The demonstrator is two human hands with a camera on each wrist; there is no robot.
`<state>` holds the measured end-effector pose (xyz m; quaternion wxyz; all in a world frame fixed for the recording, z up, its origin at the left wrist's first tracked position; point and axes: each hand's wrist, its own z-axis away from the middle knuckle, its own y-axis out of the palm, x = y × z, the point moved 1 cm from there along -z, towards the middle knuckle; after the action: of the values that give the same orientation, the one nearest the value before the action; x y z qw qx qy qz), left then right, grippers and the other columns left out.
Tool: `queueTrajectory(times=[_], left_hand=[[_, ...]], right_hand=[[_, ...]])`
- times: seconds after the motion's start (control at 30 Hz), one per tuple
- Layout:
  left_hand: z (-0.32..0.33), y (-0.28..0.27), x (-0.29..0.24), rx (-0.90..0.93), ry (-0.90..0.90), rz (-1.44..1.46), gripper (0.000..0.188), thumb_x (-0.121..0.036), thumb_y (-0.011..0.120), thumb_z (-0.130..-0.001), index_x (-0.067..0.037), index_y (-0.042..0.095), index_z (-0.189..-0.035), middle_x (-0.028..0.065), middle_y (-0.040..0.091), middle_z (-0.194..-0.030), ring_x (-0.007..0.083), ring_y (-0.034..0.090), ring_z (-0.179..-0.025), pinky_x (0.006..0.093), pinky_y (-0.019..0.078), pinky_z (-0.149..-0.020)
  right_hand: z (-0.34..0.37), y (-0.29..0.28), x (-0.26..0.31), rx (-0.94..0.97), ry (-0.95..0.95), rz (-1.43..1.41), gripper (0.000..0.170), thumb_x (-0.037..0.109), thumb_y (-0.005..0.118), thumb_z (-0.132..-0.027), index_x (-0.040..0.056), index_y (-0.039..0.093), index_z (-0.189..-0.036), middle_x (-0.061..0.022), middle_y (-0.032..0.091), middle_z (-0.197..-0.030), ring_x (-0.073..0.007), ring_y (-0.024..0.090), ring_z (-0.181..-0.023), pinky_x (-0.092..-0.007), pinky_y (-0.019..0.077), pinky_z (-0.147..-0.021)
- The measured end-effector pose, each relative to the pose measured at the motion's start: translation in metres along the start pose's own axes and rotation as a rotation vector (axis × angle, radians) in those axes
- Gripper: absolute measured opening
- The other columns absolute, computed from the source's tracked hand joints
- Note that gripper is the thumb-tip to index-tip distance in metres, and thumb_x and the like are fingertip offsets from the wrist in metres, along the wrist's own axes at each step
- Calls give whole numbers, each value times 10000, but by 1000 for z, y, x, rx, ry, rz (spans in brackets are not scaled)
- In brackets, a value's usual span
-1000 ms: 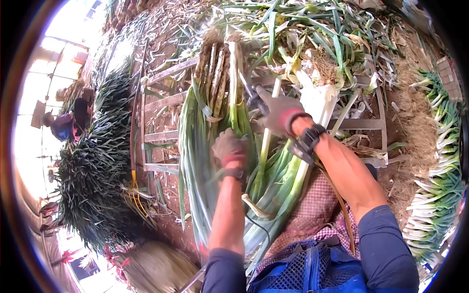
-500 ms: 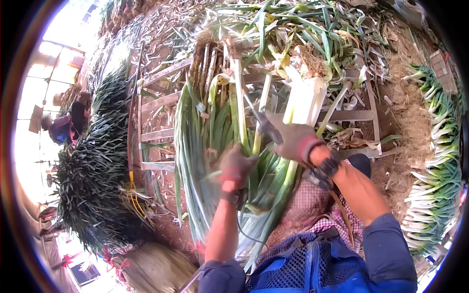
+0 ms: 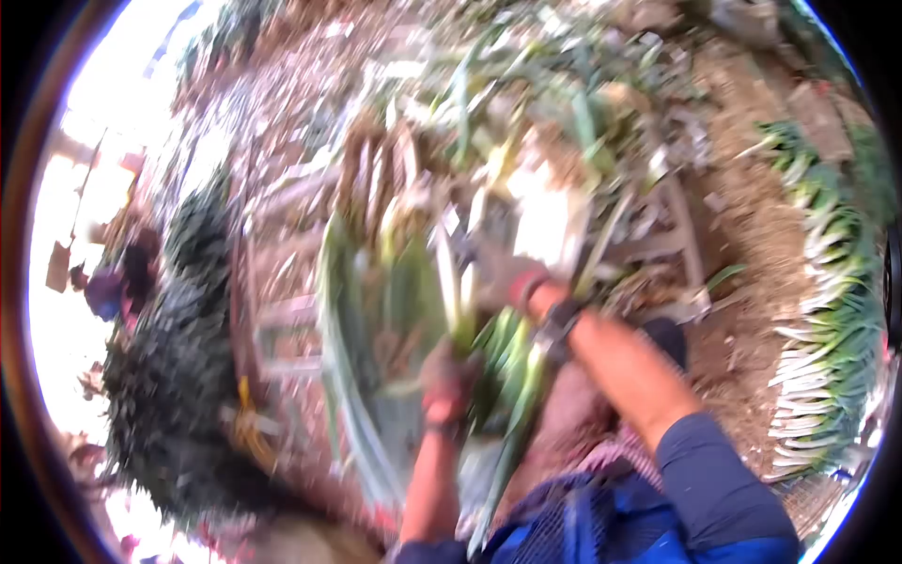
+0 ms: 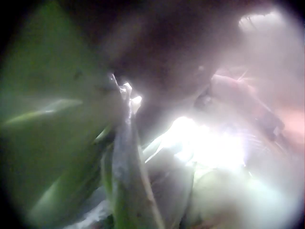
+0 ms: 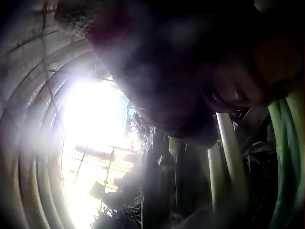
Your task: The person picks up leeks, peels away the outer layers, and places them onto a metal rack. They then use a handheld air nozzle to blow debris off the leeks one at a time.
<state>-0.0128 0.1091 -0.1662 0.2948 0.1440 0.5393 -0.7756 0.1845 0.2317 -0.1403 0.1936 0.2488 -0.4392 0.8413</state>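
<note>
Blurred in the head view, my gloved left hand (image 3: pixel 446 371) grips green onion stalks (image 3: pixel 451 291) at the lower end of their pale shanks. My gloved right hand (image 3: pixel 507 277) is just up and right of it, around the dark handle of a knife (image 3: pixel 474 252); the blade is too blurred to make out. Long green leaves (image 3: pixel 352 376) spread left of and below the left hand. The left wrist view shows leaves (image 4: pixel 128 181) beneath a dark glove. In the right wrist view, two pale stalks (image 5: pixel 231 152) stand below the dark right hand (image 5: pixel 167 81).
A slatted rack (image 3: pixel 291 310) lies under the onions, with a thick white bundle (image 3: pixel 550 221) on its right part. Leaf scraps cover the ground beyond. A row of onions (image 3: pixel 817 329) lines the far right; a dark green heap (image 3: pixel 178 376) and another person (image 3: pixel 113 287) are left.
The head view has shifted and blurred, so the scene sits further left. My right hand has come closer to the left hand, beside the pale stalks.
</note>
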Motion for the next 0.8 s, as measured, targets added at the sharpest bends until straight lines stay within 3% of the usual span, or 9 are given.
queueTrajectory(times=[0.03,0.2,0.3,0.4,0.5,0.57,0.63,0.73,0.8], left_hand=[[-2,7,4,19,11,208,432,-256,816,-877,-64,741,-1258,183,802,-1089,318,776,-1009,425,582,-878],[16,0,-13,166,12,602,380,-38,811,-859,-28,732,-1231,24,757,-925,109,683,-779,300,576,-710],[17,18,13,258,76,772,376,19,784,-872,-11,719,-1241,11,753,-955,107,679,-792,291,564,-715],[27,22,9,256,136,767,375,56,764,-880,-15,712,-1244,-9,735,-979,99,673,-863,279,550,-744],[31,38,12,247,145,884,372,21,781,-878,-45,725,-1239,14,725,-1002,128,678,-863,298,549,-744],[30,41,8,94,632,151,374,-79,809,-885,-63,730,-1250,62,732,-970,197,699,-822,352,551,-718],[32,48,-7,90,644,298,399,-196,835,-875,-76,736,-1242,101,739,-913,255,716,-821,425,551,-707],[45,33,-50,234,660,-134,254,-303,703,-952,-142,738,-1146,177,746,-912,446,716,-849,528,563,-703],[40,22,-58,231,655,-58,261,-289,693,-974,-124,743,-1169,148,748,-901,398,728,-826,494,567,-696]], right_hand=[[-39,52,-42,-149,-206,14,989,324,756,-809,117,319,-1672,-281,755,-1205,-433,750,-1125,-498,598,-970],[59,-4,14,-42,-60,41,1010,338,745,-860,198,255,-1732,-214,762,-1194,-398,757,-1099,-483,585,-951],[89,-28,30,169,-46,45,1057,375,761,-878,214,188,-1752,-208,762,-1170,-383,762,-1071,-475,579,-935],[108,-44,24,-16,-103,46,987,439,728,-928,234,215,-1746,-123,773,-971,-296,749,-815,-407,585,-737],[111,-44,19,-22,-158,127,1013,494,713,-928,231,181,-1750,-163,784,-1023,-354,773,-903,-454,593,-808],[107,-43,18,62,-189,201,1048,540,713,-922,250,145,-1754,-185,790,-1073,-392,777,-969,-492,593,-860],[109,-56,20,126,-44,218,1104,512,770,-911,283,102,-1759,-222,772,-1205,-415,756,-1100,-480,571,-979],[93,-63,-8,-91,104,103,1095,567,755,-911,245,134,-1754,-224,785,-1136,-416,760,-1060,-495,579,-951],[94,-64,-14,-135,106,69,1101,570,756,-902,218,150,-1750,-228,783,-1134,-431,756,-1042,-519,576,-945]])
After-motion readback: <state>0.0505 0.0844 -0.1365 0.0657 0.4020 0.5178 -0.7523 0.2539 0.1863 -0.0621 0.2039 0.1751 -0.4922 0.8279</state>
